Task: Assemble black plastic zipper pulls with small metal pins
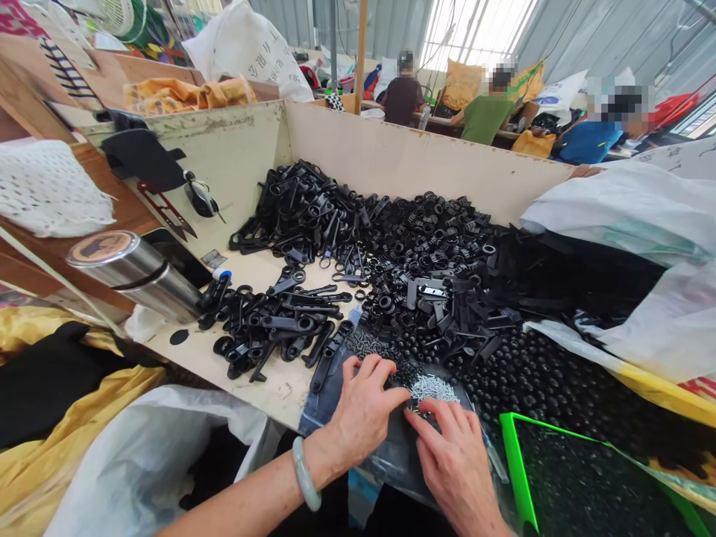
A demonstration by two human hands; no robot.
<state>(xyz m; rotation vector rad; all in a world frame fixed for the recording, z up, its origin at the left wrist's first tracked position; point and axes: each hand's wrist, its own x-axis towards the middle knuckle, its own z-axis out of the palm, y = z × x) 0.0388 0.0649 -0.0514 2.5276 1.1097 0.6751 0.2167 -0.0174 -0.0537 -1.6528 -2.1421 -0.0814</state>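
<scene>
At the near edge of the bench, my left hand (363, 403) has its fingers curled over a heap of tiny black parts (385, 350). Its thumb stretches right, almost meeting the fingertips of my right hand (456, 447). The right thumb and forefinger are closed close together beside a pile of small silver screws (433, 388). Something small and dark shows between the two hands, too hidden to name. Under both hands is a dark plastic sheet (330, 403). Left of them lie black lever-like pieces (288, 324), several with ring ends.
Black rings (430, 224) and black balls (526, 373) are heaped behind and right. A green-rimmed tray (509, 440) stands front right. A steel flask (134, 268) leans at left, near a white sack (162, 455). Board walls (403, 149) enclose the bench; people sit beyond.
</scene>
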